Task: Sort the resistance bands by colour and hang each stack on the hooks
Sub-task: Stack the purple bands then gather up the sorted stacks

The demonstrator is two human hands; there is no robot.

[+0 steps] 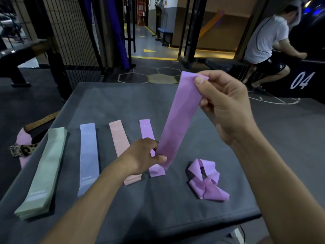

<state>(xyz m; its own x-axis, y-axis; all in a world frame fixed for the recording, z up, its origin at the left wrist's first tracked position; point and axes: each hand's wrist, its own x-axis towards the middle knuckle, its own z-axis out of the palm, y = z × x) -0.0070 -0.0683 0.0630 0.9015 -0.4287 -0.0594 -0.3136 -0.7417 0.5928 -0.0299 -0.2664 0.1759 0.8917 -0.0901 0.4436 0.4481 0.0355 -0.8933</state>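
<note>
Purple band stretched flat between both hands, above the sorting table.

The right hand [226,106] pinches the top end of the purple band [177,118], the left hand [146,155] pinches its bottom end, just over the purple stack [151,147] on the grey table [140,208]. Left of that lie the pink stack [119,143], blue stack [88,159] and green stack [44,169]; a crumpled purple band [205,180] waits on the right.

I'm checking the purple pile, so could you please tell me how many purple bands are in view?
3: one held between left hand and right hand, one flat beside the pink band, one crumpled at right. Stacked layers may hide more.
</note>
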